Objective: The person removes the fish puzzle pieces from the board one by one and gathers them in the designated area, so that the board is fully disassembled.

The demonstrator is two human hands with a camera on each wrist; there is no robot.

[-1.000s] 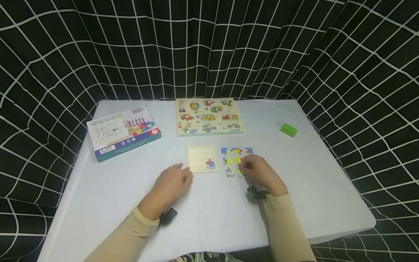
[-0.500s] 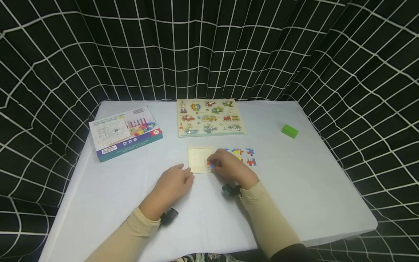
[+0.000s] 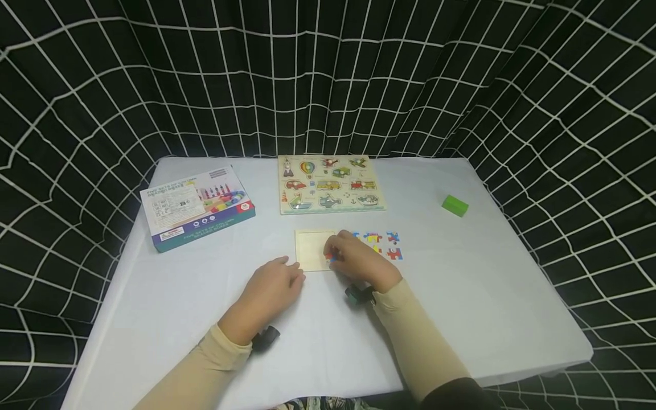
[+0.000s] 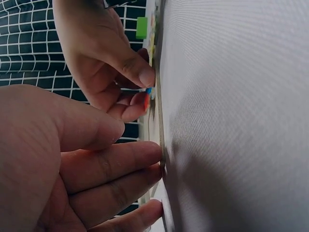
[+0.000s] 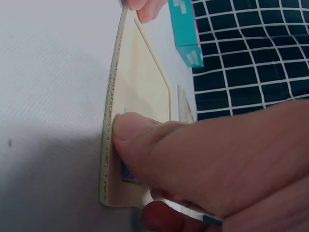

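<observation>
A small pale wooden puzzle tray [image 3: 310, 249] lies on the white table between my hands. My left hand [image 3: 271, 287] rests at its near left corner, fingers extended; in the left wrist view the fingertips touch the tray edge. Over the tray's near right corner, my right hand [image 3: 365, 261] pinches a jigsaw piece between thumb and fingers. Red and blue of a jigsaw piece [image 3: 329, 257] show beneath those fingers, and the right wrist view has a blue piece edge [image 5: 128, 173] under the thumb. Several loose jigsaw pieces [image 3: 394, 253] lie right of the tray, partly hidden by the right hand.
Behind the tray lies a wooden vehicle peg puzzle [image 3: 332, 185]. A beaded-toy box [image 3: 197, 208] sits at the back left, and a green block [image 3: 455, 205] at the right. Dark grid-patterned curtains [image 3: 302, 74] surround the table's back and sides.
My right hand has moved left from the loose jigsaw pieces to the tray's near right corner, and has barely shifted over the last half second. The left hand stays at the tray corner.
</observation>
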